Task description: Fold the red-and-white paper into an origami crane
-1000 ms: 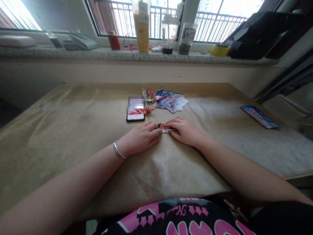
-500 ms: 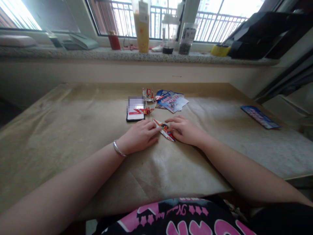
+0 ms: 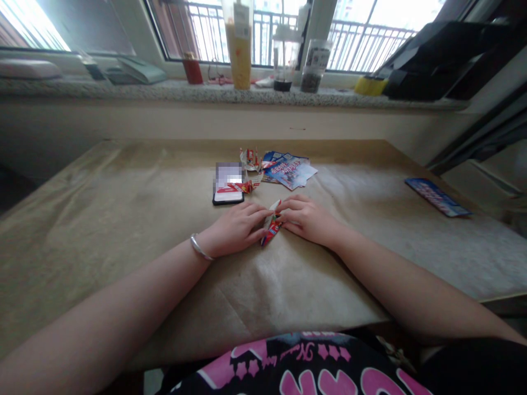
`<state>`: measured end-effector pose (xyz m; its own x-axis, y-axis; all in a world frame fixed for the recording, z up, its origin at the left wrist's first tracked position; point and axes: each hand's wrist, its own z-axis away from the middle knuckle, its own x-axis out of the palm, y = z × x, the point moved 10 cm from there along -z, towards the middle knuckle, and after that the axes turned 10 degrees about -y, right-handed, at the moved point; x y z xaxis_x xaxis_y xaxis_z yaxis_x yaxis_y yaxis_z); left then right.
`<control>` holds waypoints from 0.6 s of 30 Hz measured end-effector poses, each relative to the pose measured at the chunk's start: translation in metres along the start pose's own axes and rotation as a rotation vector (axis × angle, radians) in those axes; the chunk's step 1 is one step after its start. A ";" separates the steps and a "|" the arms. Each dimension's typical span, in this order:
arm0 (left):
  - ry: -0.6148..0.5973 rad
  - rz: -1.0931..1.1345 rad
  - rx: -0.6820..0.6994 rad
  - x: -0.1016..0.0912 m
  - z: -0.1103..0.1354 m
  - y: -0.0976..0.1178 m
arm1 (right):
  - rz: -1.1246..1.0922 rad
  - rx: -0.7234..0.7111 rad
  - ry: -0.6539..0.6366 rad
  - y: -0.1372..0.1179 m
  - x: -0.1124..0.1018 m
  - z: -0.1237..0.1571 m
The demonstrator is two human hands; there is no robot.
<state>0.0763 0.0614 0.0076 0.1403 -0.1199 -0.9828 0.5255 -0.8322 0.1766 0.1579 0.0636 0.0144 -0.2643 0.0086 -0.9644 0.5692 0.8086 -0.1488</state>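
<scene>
A small folded piece of printed paper (image 3: 272, 226), red, white and blue, lies on the brown paper-covered table (image 3: 123, 219) between my hands. My left hand (image 3: 236, 227), with a silver bracelet on the wrist, pinches its left side with curled fingers. My right hand (image 3: 307, 218) pinches its upper right end with thumb and fingertips. Just beyond them lies a phone (image 3: 228, 186) with a small folded paper scrap (image 3: 241, 187) resting on it.
Behind the phone are crumpled paper bits (image 3: 250, 159) and a fan of blue printed sheets (image 3: 288, 169). Another blue printed sheet (image 3: 437, 196) lies at the table's right. The stone windowsill (image 3: 164, 92) holds bottles, cups, a red box and a yellow object.
The folded paper has been turned on the table, from lying crosswise to pointing near to far between my hands. Both hands kept hold of it and shifted slightly.
</scene>
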 end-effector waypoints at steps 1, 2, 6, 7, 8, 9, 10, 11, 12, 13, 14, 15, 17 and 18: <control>0.004 0.019 -0.008 -0.001 0.000 -0.001 | -0.006 -0.012 0.003 -0.001 0.000 0.000; 0.006 0.037 -0.019 -0.001 0.000 -0.002 | -0.015 -0.018 0.003 -0.002 0.001 -0.001; -0.015 0.067 -0.048 -0.002 0.001 -0.003 | -0.046 0.027 -0.013 0.002 0.003 -0.003; -0.019 0.059 -0.046 -0.003 0.001 -0.002 | -0.047 0.036 -0.017 0.002 0.003 -0.003; -0.018 0.046 -0.043 -0.003 0.001 -0.001 | -0.048 0.042 -0.022 0.002 0.003 -0.003; -0.016 0.028 -0.038 -0.004 0.001 0.000 | -0.047 0.045 -0.027 0.002 0.004 -0.004; -0.009 0.005 -0.034 -0.004 0.001 0.001 | -0.048 0.053 -0.026 0.003 0.004 -0.004; 0.002 -0.023 -0.026 -0.005 0.001 0.003 | -0.049 0.059 -0.029 0.003 0.005 -0.004; 0.015 -0.056 -0.015 -0.006 0.001 0.005 | -0.052 0.063 -0.030 0.003 0.005 -0.004; 0.031 -0.090 -0.003 -0.006 0.001 0.008 | -0.054 0.068 -0.029 0.003 0.006 -0.004; 0.047 -0.124 0.012 -0.007 0.001 0.010 | -0.055 0.069 -0.026 0.003 0.005 -0.003; 0.061 -0.152 0.027 -0.007 0.001 0.012 | -0.054 0.067 -0.021 0.003 0.005 -0.003; 0.083 -0.183 0.052 -0.007 0.001 0.013 | -0.048 0.053 -0.014 0.002 0.004 -0.002; 0.092 -0.186 0.059 -0.007 0.001 0.012 | -0.043 0.043 -0.012 0.000 0.003 -0.002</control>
<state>0.0806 0.0512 0.0169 0.1235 0.0863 -0.9886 0.4998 -0.8661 -0.0131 0.1555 0.0652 0.0118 -0.2802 -0.0324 -0.9594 0.5907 0.7820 -0.1989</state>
